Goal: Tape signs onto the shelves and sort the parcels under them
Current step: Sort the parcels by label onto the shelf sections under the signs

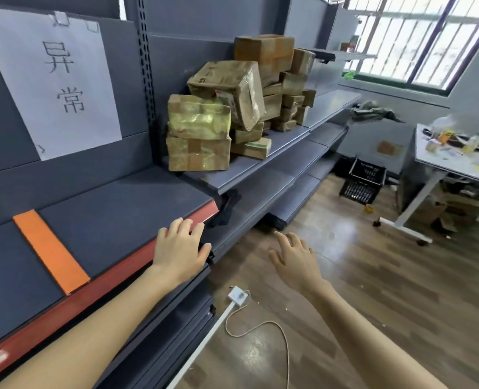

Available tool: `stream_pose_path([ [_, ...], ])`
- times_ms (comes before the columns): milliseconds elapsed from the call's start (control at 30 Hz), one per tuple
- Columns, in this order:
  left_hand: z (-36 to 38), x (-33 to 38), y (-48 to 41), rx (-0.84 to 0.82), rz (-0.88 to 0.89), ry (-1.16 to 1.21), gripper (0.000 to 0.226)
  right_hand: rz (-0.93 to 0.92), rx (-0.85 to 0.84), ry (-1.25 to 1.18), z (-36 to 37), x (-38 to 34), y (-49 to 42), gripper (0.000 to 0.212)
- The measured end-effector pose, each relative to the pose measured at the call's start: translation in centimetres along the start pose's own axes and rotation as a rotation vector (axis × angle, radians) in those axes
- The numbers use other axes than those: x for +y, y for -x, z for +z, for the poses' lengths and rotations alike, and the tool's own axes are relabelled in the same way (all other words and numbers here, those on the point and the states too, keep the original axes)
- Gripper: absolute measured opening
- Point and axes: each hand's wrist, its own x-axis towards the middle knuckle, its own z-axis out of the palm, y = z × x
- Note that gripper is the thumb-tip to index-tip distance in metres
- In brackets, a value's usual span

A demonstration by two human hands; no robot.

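My left hand (181,248) rests open on the shelf edge (92,290), probably for support; right hand (294,256) open and empty, parcels (218,108) at one o'clock.

The shelves (120,209) are a dark slate blue-grey, with a red strip (36,327) along the front edge and an orange card (50,251) on top. The sign (56,82) is white with black characters. The parcels (232,108) are brown cardboard with glossy tan tape. The floor (373,290) is brown wood-grain planks, and the crate (363,181) is black.
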Motion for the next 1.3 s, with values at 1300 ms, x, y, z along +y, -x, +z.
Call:
stream_pose_path([
  [1300, -2.3, -5.4, -37.2, 0.293, -0.263, -0.041, 0.066, -0.463, 0.200, -0.285, -8.6, -5.6, -43.7, 0.049],
])
